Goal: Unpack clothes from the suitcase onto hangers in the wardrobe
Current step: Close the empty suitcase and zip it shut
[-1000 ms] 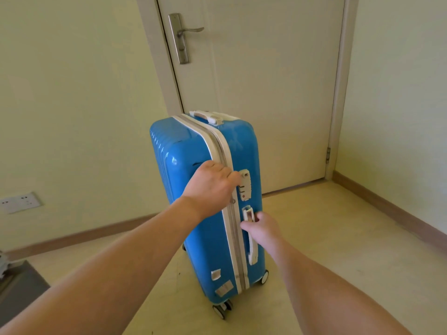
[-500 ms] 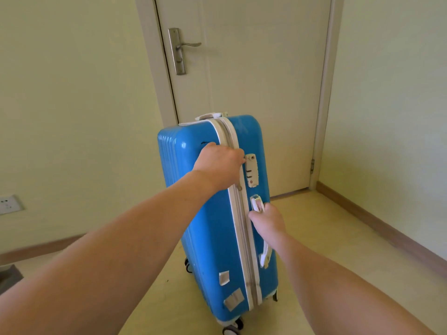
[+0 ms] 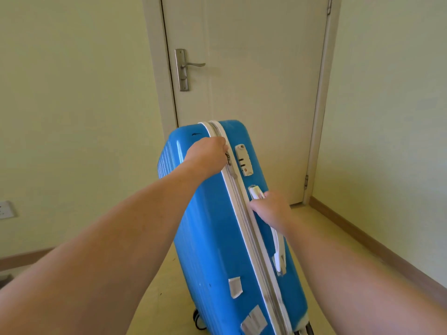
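The blue suitcase point(image 3: 212, 226) stands tilted on the floor point(image 3: 314, 228) before a closed door point(image 3: 254, 81). The left hand point(image 3: 208, 153) curls over its upper edge, fingers pinching the zipper pull point(image 3: 228, 160) — the combination lock point(image 3: 244, 160) sits just right of them. Lower, the right hand point(image 3: 273, 209) wraps its fingers round the white side handle point(image 3: 279, 247).

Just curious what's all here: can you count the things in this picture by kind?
Suitcase: 1
Hands on it: 2, left hand, right hand
Door: 1
Door handle: 1
Wall socket: 1
Total: 6
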A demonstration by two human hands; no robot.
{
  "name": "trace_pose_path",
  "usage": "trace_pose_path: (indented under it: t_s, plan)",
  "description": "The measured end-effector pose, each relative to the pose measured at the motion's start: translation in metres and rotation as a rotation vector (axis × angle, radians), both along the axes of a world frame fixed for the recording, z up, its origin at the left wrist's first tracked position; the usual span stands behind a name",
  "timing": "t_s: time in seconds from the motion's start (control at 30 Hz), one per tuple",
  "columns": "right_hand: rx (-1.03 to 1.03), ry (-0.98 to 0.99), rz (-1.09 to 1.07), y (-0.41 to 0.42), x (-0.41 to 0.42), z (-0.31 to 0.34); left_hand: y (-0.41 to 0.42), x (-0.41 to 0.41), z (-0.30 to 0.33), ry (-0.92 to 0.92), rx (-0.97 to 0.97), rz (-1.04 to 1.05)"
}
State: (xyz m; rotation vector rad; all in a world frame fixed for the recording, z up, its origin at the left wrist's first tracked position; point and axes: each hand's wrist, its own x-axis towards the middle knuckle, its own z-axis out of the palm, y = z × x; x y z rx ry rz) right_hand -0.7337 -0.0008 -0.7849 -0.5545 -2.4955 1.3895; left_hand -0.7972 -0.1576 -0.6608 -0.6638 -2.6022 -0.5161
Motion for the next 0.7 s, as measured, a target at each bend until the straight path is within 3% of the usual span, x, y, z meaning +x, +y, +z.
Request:
trace_pose_path:
  t_s: [0.23, 0.4, 0.57, 0.7]
  plan:
    - [0.092, -0.066, 0.072, -0.005, -0.014, 0.019, -0.012, -0.007, -0.002, 0.019, 0.04, 0.086]
    - [0.257, -0.132, 0.175, -0.017, -0.028, 0.034, -0.042, -0.016, -0.012, -0.156, 0.248, 0.15]
    - [0.534, -0.283, 0.199, -0.033, -0.037, 0.023, -0.08, -0.032, -0.072, -0.249, 0.319, 0.226]
    - [0.651, -0.452, 0.309, -0.044, -0.036, -0.004, -0.101, -0.027, -0.137, -0.446, 0.381, 0.239]
